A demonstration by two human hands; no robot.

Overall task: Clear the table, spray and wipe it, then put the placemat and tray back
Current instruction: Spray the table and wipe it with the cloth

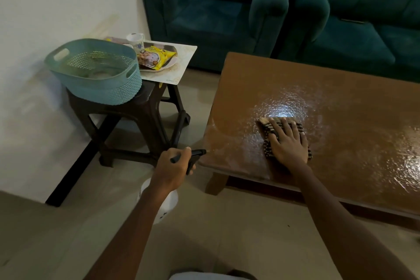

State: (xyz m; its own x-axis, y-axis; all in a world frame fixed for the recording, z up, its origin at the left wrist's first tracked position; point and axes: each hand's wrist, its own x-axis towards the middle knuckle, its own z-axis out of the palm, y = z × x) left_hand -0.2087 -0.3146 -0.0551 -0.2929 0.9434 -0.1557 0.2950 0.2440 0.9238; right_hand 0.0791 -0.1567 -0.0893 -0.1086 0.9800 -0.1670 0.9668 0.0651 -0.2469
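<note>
Head view: table [318, 88] top carries nothing but the cloth [268, 130], so the clearing step looks done. Surface is wet and speckled with droplets around the middle and right, duller toward the far-left corner. Left hand [175, 166] has fingers curled round the black trigger head of the bottle [167, 200], nozzle aimed at the table's near-left corner; a faint mist shows at the nozzle tip. White bottle body hangs below the wrist, off the table, over the floor. Right hand [288, 143] lies flat on the striped cloth, fingers straight and spread, pressing it down on the wet patch, not gripping it. Placemat [181, 68] sits on the stool [141, 107] left of the table, well apart from it, with the tray [172, 61] on top; a yellow packet [156, 57] lies on the tray and a mug [135, 41] is behind it, can't tell if the mug is on the tray. Basket [95, 70] shares the stool, beside the mat. Judgement: mid spray-and-wipe, roughly halfway. Left: finish wiping the whole top, put down bottle and cloth, return placemat then tray to the table.
</note>
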